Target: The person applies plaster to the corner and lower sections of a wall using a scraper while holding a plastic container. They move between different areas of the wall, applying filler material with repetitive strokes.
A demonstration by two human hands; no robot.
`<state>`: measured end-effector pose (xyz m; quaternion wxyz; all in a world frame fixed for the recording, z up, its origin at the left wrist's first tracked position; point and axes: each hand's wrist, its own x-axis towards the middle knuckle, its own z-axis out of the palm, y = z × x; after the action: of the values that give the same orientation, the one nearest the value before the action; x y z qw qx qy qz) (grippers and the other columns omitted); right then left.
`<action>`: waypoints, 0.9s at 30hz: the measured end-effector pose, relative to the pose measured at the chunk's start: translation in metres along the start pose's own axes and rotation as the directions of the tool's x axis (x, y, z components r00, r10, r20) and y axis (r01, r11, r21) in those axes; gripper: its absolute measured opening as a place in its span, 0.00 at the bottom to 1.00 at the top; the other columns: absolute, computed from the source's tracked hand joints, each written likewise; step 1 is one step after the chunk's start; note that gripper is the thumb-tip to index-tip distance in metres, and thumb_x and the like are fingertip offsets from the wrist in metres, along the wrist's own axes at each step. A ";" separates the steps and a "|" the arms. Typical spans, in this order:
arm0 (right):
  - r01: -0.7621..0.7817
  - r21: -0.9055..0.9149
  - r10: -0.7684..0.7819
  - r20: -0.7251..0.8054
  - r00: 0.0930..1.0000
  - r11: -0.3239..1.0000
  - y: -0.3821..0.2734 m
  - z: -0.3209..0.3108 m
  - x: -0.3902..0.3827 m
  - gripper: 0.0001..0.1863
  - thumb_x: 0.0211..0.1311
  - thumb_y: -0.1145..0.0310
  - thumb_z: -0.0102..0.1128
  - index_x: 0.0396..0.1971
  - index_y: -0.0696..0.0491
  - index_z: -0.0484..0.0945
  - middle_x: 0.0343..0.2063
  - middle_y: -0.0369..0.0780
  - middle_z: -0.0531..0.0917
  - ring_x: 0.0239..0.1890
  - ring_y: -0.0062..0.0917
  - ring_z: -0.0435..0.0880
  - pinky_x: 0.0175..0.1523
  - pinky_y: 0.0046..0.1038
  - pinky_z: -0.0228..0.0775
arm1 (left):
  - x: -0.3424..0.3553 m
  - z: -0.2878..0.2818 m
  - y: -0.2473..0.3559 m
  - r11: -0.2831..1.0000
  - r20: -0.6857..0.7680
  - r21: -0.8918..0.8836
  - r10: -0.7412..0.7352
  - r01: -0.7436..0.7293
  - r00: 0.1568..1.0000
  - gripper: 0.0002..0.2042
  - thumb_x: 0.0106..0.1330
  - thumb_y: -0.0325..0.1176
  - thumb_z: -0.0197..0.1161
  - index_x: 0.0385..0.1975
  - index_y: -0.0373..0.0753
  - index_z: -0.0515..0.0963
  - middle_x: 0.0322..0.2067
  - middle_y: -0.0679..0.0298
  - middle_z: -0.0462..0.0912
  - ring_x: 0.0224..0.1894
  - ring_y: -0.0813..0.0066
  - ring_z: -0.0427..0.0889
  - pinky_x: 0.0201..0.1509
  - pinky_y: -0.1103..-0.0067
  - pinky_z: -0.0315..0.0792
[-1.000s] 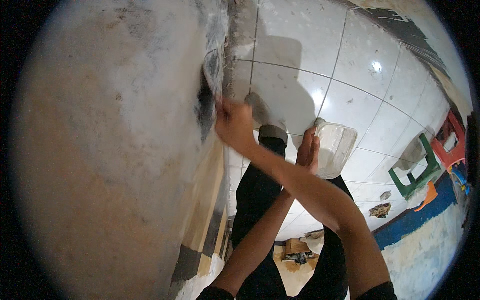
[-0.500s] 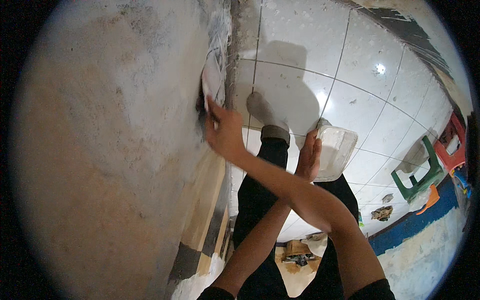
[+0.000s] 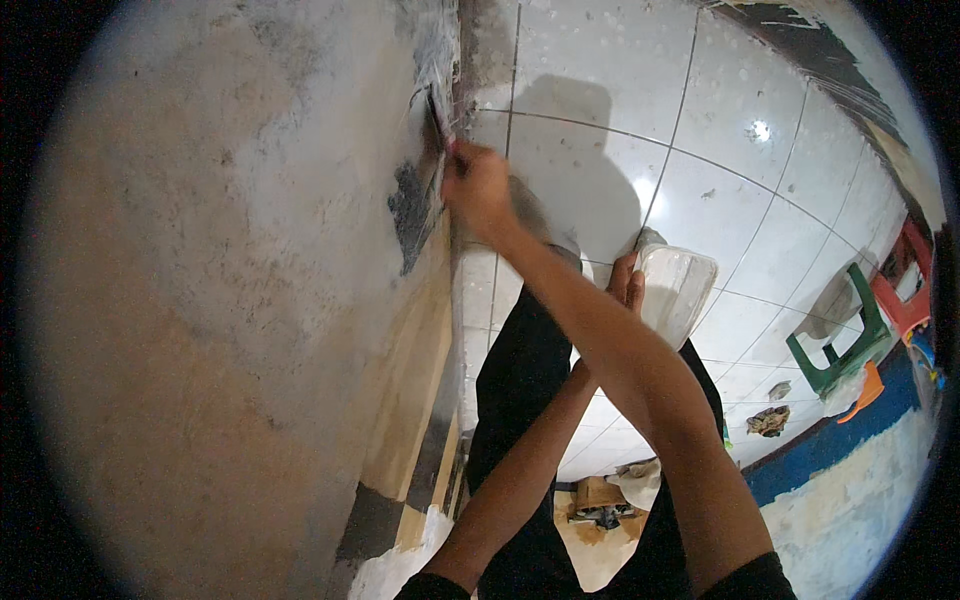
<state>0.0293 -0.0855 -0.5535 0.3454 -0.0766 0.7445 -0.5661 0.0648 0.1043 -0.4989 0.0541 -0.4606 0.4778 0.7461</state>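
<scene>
My forearms cross, the right one over the left. My right hand (image 3: 479, 190) is closed round a scraper (image 3: 437, 115), whose thin dark blade shows nearly edge-on against the foot of the wall (image 3: 250, 250). A bit of reddish handle peeps out at the fingers. Beside the blade, a dark grey patch (image 3: 408, 215) marks the pale, smeared wall. My left hand (image 3: 626, 283), partly covered by my right forearm, grips the left side of a translucent rectangular plastic tub (image 3: 680, 295). Whitish residue coats the tub's inside.
White floor tiles (image 3: 590, 50) meet the wall along a dirty joint. At right stand a green plastic stool (image 3: 850, 345) and a red one (image 3: 908, 285), near an orange object (image 3: 862, 393). A crumpled brown lump (image 3: 768, 421) lies on the tiles. Behind my legs sits a cardboard box (image 3: 598, 495).
My right hand has moved up and right along the wall's foot, turning the scraper nearly edge-on. The dark patch its hand and blade partly covered now shows. My left hand keeps the tub in place.
</scene>
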 end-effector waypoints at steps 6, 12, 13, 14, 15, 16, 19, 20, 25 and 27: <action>0.029 0.143 -0.057 0.198 0.978 0.989 -0.072 -0.009 -0.143 0.20 0.52 0.79 0.51 0.48 0.57 0.77 0.23 0.53 0.80 0.27 0.50 0.80 0.37 0.39 0.73 | -0.005 -0.029 0.002 1.000 0.002 -0.004 -0.021 0.021 1.000 0.34 0.71 0.59 0.34 0.60 0.32 0.58 0.55 0.45 0.67 0.59 0.54 0.67 0.63 0.69 0.58; 0.015 -0.075 -0.013 0.028 1.000 0.997 -0.033 -0.018 -0.047 0.17 0.50 0.78 0.51 0.42 0.57 0.79 0.19 0.52 0.78 0.22 0.47 0.79 0.29 0.35 0.72 | -0.005 -0.021 -0.006 0.999 -0.016 -0.006 0.034 -0.034 0.999 0.32 0.72 0.57 0.34 0.60 0.31 0.58 0.56 0.45 0.66 0.61 0.55 0.65 0.65 0.70 0.55; 0.048 -0.111 -0.055 -0.063 0.997 0.993 -0.024 -0.019 -0.027 0.16 0.50 0.78 0.51 0.41 0.57 0.80 0.19 0.53 0.77 0.22 0.46 0.79 0.28 0.35 0.71 | -0.005 -0.014 -0.007 0.999 -0.025 -0.004 0.052 -0.052 0.998 0.31 0.72 0.56 0.34 0.59 0.31 0.58 0.56 0.45 0.66 0.61 0.55 0.64 0.65 0.70 0.55; 0.087 -0.123 -0.095 -0.066 0.993 0.989 -0.021 -0.020 -0.021 0.17 0.49 0.79 0.51 0.41 0.57 0.80 0.20 0.54 0.78 0.23 0.46 0.80 0.29 0.35 0.71 | -0.004 -0.007 -0.007 0.998 -0.010 -0.024 0.057 -0.057 0.998 0.30 0.73 0.55 0.34 0.59 0.32 0.58 0.56 0.46 0.67 0.61 0.55 0.65 0.65 0.70 0.55; 0.126 -0.119 -0.134 -0.062 0.989 0.985 -0.024 -0.012 -0.017 0.17 0.49 0.79 0.51 0.41 0.57 0.79 0.21 0.54 0.78 0.24 0.46 0.80 0.29 0.35 0.71 | -0.004 -0.005 -0.004 0.998 -0.009 -0.032 0.062 -0.062 0.998 0.30 0.73 0.54 0.34 0.59 0.32 0.58 0.56 0.46 0.67 0.61 0.56 0.65 0.65 0.71 0.55; 0.166 -0.122 -0.174 -0.060 0.983 0.979 -0.027 -0.009 -0.014 0.18 0.48 0.79 0.51 0.42 0.58 0.79 0.22 0.55 0.78 0.24 0.46 0.80 0.30 0.35 0.71 | -0.003 -0.001 -0.001 0.997 -0.002 -0.046 0.067 -0.067 0.998 0.29 0.73 0.53 0.34 0.59 0.32 0.58 0.55 0.46 0.68 0.61 0.56 0.65 0.64 0.71 0.56; 0.087 -0.038 -0.084 0.070 0.994 0.995 -0.058 0.003 -0.077 0.22 0.49 0.82 0.50 0.47 0.56 0.78 0.28 0.54 0.80 0.27 0.42 0.83 0.33 0.34 0.72 | -0.005 -0.021 -0.010 0.992 0.011 -0.106 0.066 -0.064 0.998 0.29 0.73 0.54 0.34 0.59 0.33 0.59 0.52 0.46 0.70 0.58 0.55 0.67 0.62 0.71 0.58; 0.171 0.021 -0.172 0.071 0.983 0.985 -0.059 0.002 -0.103 0.23 0.51 0.82 0.51 0.49 0.54 0.78 0.25 0.54 0.80 0.26 0.39 0.84 0.31 0.31 0.72 | -0.007 -0.030 -0.010 0.997 -0.022 -0.053 0.047 -0.049 0.999 0.29 0.73 0.55 0.35 0.58 0.33 0.60 0.51 0.46 0.70 0.57 0.56 0.68 0.61 0.71 0.59; 0.014 0.048 -0.028 0.294 0.955 0.999 -0.059 -0.039 -0.141 0.23 0.51 0.85 0.49 0.48 0.55 0.79 0.32 0.50 0.83 0.28 0.36 0.84 0.36 0.29 0.74 | -0.011 -0.034 -0.009 1.000 -0.023 -0.006 0.023 -0.023 0.999 0.29 0.72 0.56 0.35 0.56 0.33 0.60 0.47 0.47 0.70 0.53 0.60 0.69 0.58 0.72 0.61; 0.108 -0.072 -0.102 0.073 0.992 0.992 -0.022 -0.029 -0.096 0.13 0.55 0.82 0.51 0.39 0.58 0.80 0.24 0.49 0.82 0.25 0.33 0.81 0.34 0.28 0.71 | -0.008 -0.028 -0.017 0.998 -0.046 -0.016 0.060 -0.061 0.997 0.27 0.73 0.53 0.36 0.56 0.33 0.60 0.48 0.48 0.70 0.53 0.62 0.69 0.58 0.72 0.60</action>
<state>0.0778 -0.0219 -0.4897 0.3377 -0.1484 0.7479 -0.5519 0.0959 0.0954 -0.5080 0.0165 -0.4633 0.4863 0.7406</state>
